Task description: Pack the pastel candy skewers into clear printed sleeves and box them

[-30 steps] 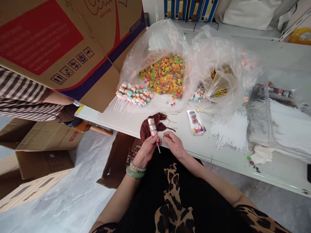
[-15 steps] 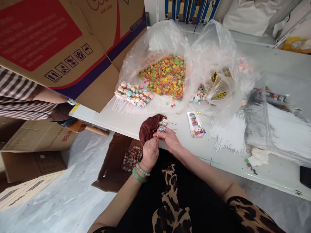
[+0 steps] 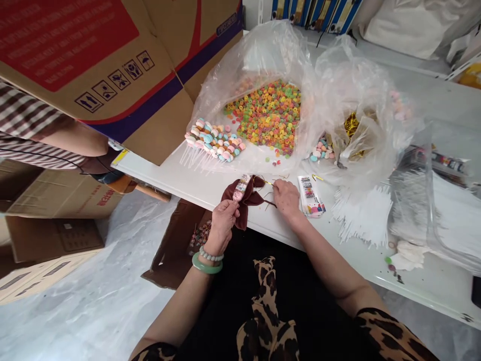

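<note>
My left hand (image 3: 224, 226) is closed on a wrapped candy stick (image 3: 241, 186), held upright at the near edge of the white table (image 3: 195, 186). A brown cloth (image 3: 251, 198) lies just behind the stick. My right hand (image 3: 286, 197) rests on the table to the right, fingers pinched over thin gold twist ties (image 3: 271, 183). A small stack of printed wrappers (image 3: 310, 195) lies just right of that hand.
An open plastic bag holds colourful ring candies (image 3: 267, 113) and a row of pastel candy sticks (image 3: 214, 141). White sticks (image 3: 361, 213) are piled on the right. A big cardboard box (image 3: 112, 60) stands at left, above another person's striped sleeve (image 3: 26, 125).
My right hand has left the candy stick and moved right to the twist ties on the table. My left hand still holds the stick, now slightly higher over the cloth.
</note>
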`<state>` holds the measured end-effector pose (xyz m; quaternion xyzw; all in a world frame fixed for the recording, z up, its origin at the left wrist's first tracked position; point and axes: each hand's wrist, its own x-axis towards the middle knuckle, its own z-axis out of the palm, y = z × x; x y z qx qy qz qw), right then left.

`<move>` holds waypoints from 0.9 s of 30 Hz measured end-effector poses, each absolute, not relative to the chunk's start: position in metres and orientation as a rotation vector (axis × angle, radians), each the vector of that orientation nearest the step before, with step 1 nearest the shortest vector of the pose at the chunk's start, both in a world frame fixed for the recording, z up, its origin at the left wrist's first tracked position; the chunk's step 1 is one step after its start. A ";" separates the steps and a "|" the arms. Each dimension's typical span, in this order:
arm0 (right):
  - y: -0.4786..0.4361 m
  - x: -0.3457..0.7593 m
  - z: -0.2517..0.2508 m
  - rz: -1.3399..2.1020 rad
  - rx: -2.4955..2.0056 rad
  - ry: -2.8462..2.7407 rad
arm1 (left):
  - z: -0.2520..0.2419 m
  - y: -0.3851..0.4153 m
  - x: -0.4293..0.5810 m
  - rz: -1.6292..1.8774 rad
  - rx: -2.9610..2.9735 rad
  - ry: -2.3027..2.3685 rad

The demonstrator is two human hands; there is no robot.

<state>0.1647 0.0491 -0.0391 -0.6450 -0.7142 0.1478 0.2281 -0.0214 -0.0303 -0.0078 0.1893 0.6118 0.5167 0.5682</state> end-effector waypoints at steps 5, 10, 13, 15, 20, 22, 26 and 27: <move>0.017 0.170 -0.004 0.700 -1.585 -1.727 | -0.005 -0.019 0.005 1.183 0.460 1.490; -0.006 0.143 0.004 0.690 -1.414 -1.819 | -0.005 -0.020 0.028 1.178 0.470 1.375; -0.005 0.139 -0.007 0.900 -1.395 -1.682 | -0.002 -0.022 0.028 1.133 0.460 1.327; 0.000 0.143 -0.014 1.050 -1.377 -1.584 | -0.001 -0.023 0.025 1.089 0.463 1.298; 0.005 0.152 -0.016 1.234 -1.306 -1.622 | -0.004 -0.025 0.021 1.056 0.442 1.246; 0.003 0.150 -0.014 1.275 -1.276 -1.628 | -0.006 -0.026 0.022 1.080 0.433 1.249; -0.006 0.139 -0.018 1.259 -1.399 -1.417 | -0.006 -0.025 0.025 1.145 0.414 1.235; -0.008 0.136 -0.020 1.262 -1.440 -1.311 | -0.005 -0.025 0.026 1.162 0.409 1.235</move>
